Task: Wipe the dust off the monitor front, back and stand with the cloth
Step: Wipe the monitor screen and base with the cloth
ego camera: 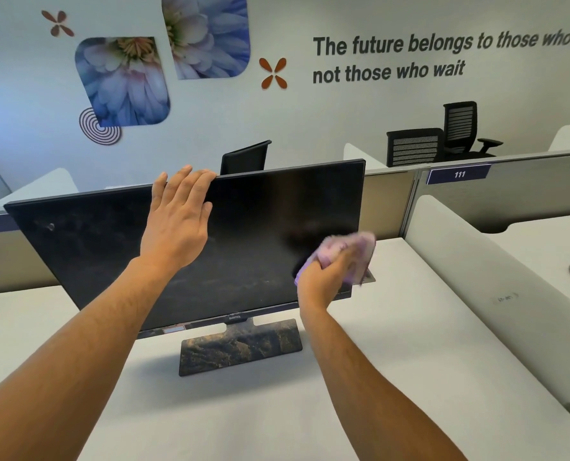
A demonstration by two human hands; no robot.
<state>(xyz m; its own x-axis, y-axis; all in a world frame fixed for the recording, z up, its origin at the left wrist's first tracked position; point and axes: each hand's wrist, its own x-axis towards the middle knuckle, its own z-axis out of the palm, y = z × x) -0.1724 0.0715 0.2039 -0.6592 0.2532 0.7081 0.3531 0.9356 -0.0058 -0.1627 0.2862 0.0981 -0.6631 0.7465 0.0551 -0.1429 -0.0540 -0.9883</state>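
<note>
Right hand [323, 277] first: our fingers are bunched around the pink cloth [350, 252], which we press against the lower right part of the monitor [110, 247] front. Most of the cloth pokes out above and to the right of the knuckles, blurred, so we cannot tell its exact fold.

Left hand [177, 221] sits up and to the left of the right one, fingers straight and hooked over the top edge of the screen, steadying it; it grips nothing else.

From the cloth hand, nearly all the unwiped glass lies to the left: the screen's long axis runs left-right, tipped slightly up toward the right, and smudges show across its middle and left. We judge the next strokes should travel leftward along that axis, passing under the bracing hand.

Below the cloth hand and slightly left, the stand [240, 347] rests on the desk [393, 327], heavily dusted. Back of the screen is hidden from us.
</note>
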